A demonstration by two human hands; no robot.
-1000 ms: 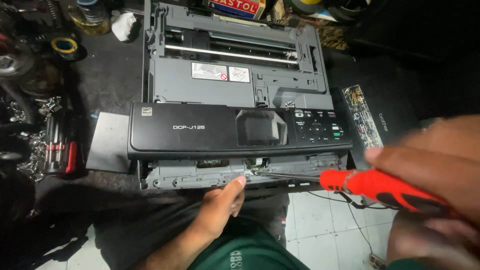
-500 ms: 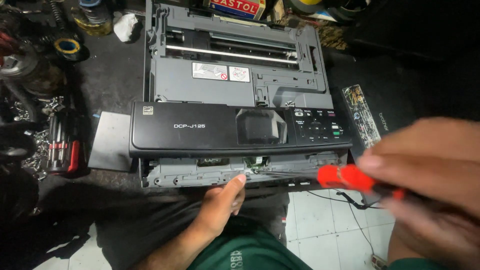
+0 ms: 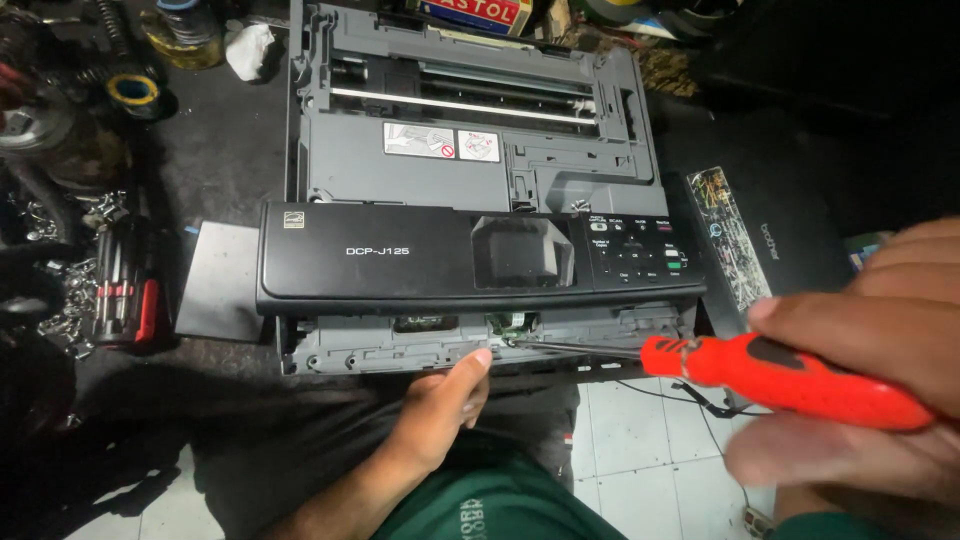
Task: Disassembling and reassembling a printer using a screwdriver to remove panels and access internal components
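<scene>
An opened grey and black printer (image 3: pixel 460 170) lies in front of me with its lid off and its black control panel (image 3: pixel 420 265) toward me. My right hand (image 3: pixel 880 370), close to the camera, grips a red-handled screwdriver (image 3: pixel 780 380); its thin shaft reaches left to a small green board part (image 3: pixel 508 325) under the panel's front edge. My left hand (image 3: pixel 440 405) presses its thumb against the grey lower front frame (image 3: pixel 400 350) just beside the screwdriver tip.
A red and black tool set (image 3: pixel 125 285) and loose metal screws lie at left. Tape rolls (image 3: pixel 133 90) and jars stand at far left. A black scanner lid (image 3: pixel 790 240) rests at right. White floor tiles (image 3: pixel 640 440) show below.
My right hand and the screwdriver shifted slightly, the handle turning in my grip. The left hand stays against the printer's front edge.
</scene>
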